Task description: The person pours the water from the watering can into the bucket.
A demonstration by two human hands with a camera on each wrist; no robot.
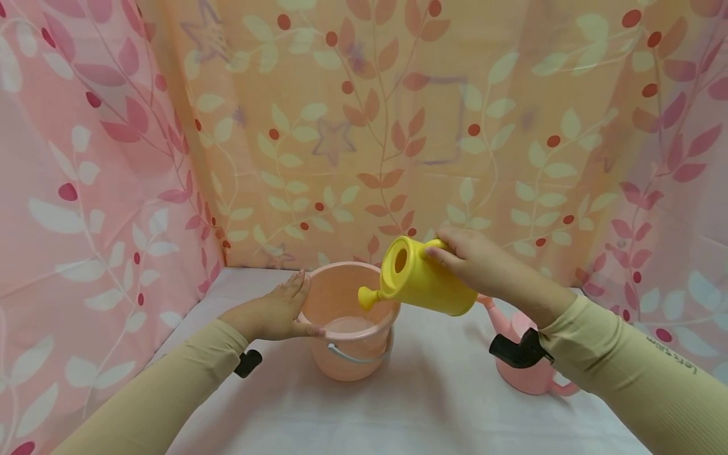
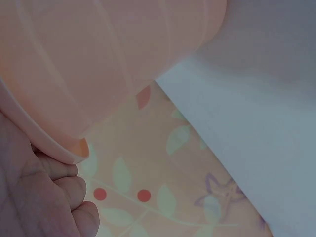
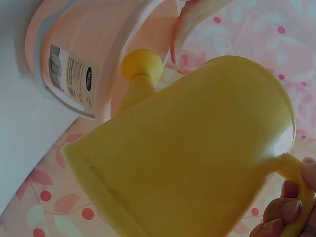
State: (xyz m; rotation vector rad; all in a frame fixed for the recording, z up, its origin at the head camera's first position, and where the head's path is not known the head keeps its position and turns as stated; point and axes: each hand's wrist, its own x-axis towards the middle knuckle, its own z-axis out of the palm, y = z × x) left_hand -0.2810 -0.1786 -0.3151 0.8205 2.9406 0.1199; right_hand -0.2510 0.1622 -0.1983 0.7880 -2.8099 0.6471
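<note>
My right hand (image 1: 469, 256) grips the handle of a yellow watering can (image 1: 432, 284), with fingers curled round it in the right wrist view. The can is held up and tipped to the left. Its round sprinkler head (image 1: 368, 297) hangs over the mouth of a pale pink bucket (image 1: 347, 354). My left hand (image 1: 275, 311) rests against the bucket's left rim, fingers straight and thumb spread along the near edge. In the left wrist view, its fingers (image 2: 71, 192) lie just by the rim.
A pink watering can (image 1: 526, 373) stands on the white tabletop (image 1: 443, 404) at the right, partly hidden behind my right wrist and its black camera mount (image 1: 520, 351). A grey-white bail handle (image 1: 355, 359) hangs down the bucket's front. Leaf-patterned cloth (image 1: 387, 126) encloses the back and sides.
</note>
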